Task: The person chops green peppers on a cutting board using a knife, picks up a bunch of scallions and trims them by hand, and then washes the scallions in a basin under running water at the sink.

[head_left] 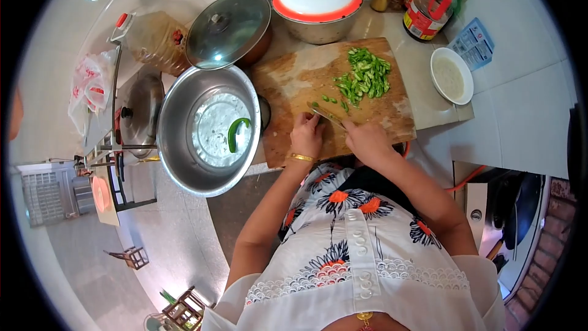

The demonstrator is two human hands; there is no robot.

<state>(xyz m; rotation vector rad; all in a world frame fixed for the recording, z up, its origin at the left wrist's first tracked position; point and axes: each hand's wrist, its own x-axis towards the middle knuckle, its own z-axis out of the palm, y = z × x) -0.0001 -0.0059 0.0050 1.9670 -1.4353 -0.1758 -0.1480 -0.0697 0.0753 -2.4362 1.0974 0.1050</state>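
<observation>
My right hand (pixel 369 141) is wrapped round the handle of a knife (pixel 328 114), its blade slanting up and left over the wooden cutting board (pixel 288 79). At the blade's left side, my left hand (pixel 306 136) has its fingers curled and pressed together; whatever they hold is hidden. A few small green pieces lie just beyond the blade. Farther back on the board is a pile of chopped green pepper (pixel 365 76). One whole green pepper (pixel 234 135) lies in the large metal basin (pixel 174 122) left of the board.
Behind the board stand a white-lidded pot (pixel 317 0) and a glass-lidded pan (pixel 229 27). Sauce bottles and a red-handled jug (pixel 424 17) crowd the back right. A white bowl (pixel 452 76) of pale liquid sits near the right counter edge. An oil jug (pixel 156 40) stands left.
</observation>
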